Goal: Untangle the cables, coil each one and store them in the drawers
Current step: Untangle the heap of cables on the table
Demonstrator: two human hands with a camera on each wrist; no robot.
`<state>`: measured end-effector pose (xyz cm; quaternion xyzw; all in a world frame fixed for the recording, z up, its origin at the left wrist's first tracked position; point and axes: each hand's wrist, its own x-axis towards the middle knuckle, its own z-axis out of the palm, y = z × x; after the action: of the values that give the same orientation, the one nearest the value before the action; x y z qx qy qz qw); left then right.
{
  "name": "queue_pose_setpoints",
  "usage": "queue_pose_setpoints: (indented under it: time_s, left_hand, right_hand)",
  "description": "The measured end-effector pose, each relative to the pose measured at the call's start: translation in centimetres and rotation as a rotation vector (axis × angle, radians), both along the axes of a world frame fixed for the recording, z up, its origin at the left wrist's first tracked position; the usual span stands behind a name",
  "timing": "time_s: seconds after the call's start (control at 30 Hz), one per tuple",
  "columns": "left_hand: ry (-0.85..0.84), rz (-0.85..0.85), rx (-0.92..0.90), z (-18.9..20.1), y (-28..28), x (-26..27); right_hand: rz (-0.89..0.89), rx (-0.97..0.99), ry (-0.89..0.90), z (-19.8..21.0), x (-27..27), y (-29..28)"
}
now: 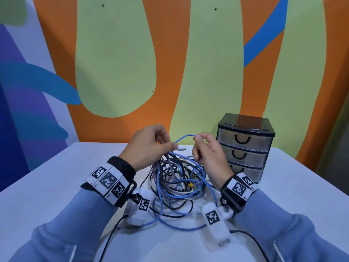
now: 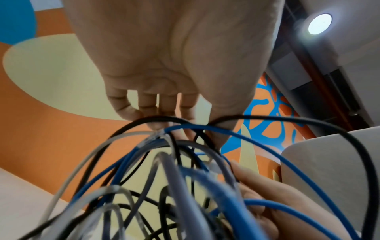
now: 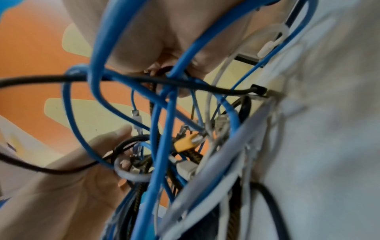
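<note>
On the pale grey desk (image 1: 56, 186), just left of the black-framed, clear three-drawer chest (image 1: 243, 148), lies a knotted heap of blue, black, white and grey cables (image 1: 177, 182). Both grips are clamped on it: the left hand (image 1: 149, 144) pinches a plug end, the right hand (image 1: 207, 150) a thin blue cable (image 1: 184, 138) arching between them. Best to feed that loop out slowly, without tugging the knot tighter.

Even, bright indoor light; a round ceiling lamp (image 2: 319, 23) flares in the left wrist view. Below it, the nearest cables blur, and edges bend.
</note>
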<state>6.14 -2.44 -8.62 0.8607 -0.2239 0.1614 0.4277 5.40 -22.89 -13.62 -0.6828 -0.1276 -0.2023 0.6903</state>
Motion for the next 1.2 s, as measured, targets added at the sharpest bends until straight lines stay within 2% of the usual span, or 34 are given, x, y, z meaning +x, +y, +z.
queue_pose_setpoints:
  time_s: [0.17, 0.27, 0.37, 0.5, 0.63, 0.7, 0.93, 1.07, 1.2]
  left_hand:
    - [0.097, -0.006, 0.169, 0.1, 0.8, 0.5]
    - [0.079, -0.002, 0.178, -0.2, 0.9, 0.8]
    - [-0.001, 0.03, 0.063, -0.4, 0.9, 1.0]
    - [-0.131, 0.113, -0.104, -0.6, 0.9, 1.5]
    - [-0.106, 0.083, -0.405, -0.2, 1.0, 1.6]
    - [-0.151, 0.098, -0.447, -0.2, 1.3, 1.7]
    - [-0.507, 0.222, -0.34, 0.9, 3.3, 1.7]
    - [-0.776, 0.338, -0.011, 1.5, 4.5, 0.7]
    - [-0.903, 0.504, 0.118, 2.1, 5.7, 0.2]
  right_hand:
    - [0.01, 0.038, 0.015, -0.2, 0.0, 0.1]
    - [0.041, 0.025, 0.007, 0.0, -0.2, 0.1]
    - [0.095, 0.026, 0.029, 0.1, -0.2, 0.0]
    - [0.183, -0.067, 0.096, -0.1, -0.3, -0.3]
    - [0.176, -0.12, 0.107, -0.3, -0.2, -0.5]
    - [0.15, -0.142, 0.085, -0.4, -0.1, -0.6]
    - [-0.046, -0.086, 0.015, -0.3, 0.2, -0.7]
    - [-0.126, -0.245, 0.098, -0.4, 0.4, -1.0]
    - [-0.088, -0.409, 0.12, -0.3, 0.1, -1.0]
